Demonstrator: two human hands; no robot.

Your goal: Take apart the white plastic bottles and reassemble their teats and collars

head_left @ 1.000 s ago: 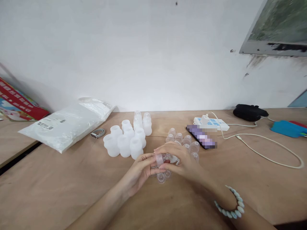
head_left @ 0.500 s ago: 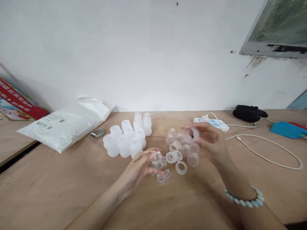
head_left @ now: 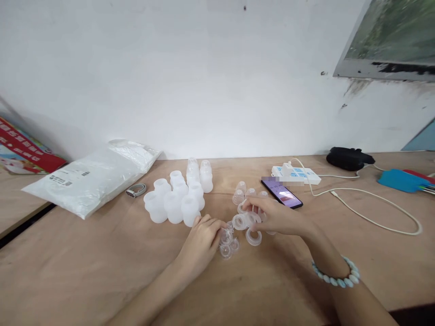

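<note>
My left hand (head_left: 204, 237) is palm down with curled fingers, its fingertips at a small cluster of clear bottle nipples (head_left: 226, 250). Whether one is pinched there is hidden. To its right, my right hand (head_left: 272, 215) curves its thumb and fingers round a translucent screw ring (head_left: 253, 219) low among the other rings. A loose ring (head_left: 253, 237) lies flat just in front of it. Clear domed caps (head_left: 239, 196) stand behind, partly covered by the right hand. Several frosted white bottles (head_left: 174, 206) stand left of the hands, with two capped bottles (head_left: 205, 175) behind them.
A white plastic mailer bag (head_left: 91, 176) and a rolled-up strap (head_left: 136, 190) lie on the left. On the right are a phone (head_left: 282, 192), a power strip (head_left: 311, 175) with a white cable (head_left: 380, 229), a black pouch (head_left: 350, 158) and a blue item (head_left: 397, 181).
My right hand has come down and left from the air to the rings, uncovering the phone. My left hand has turned palm down; the clear nipple raised in its fingers no longer shows there.
</note>
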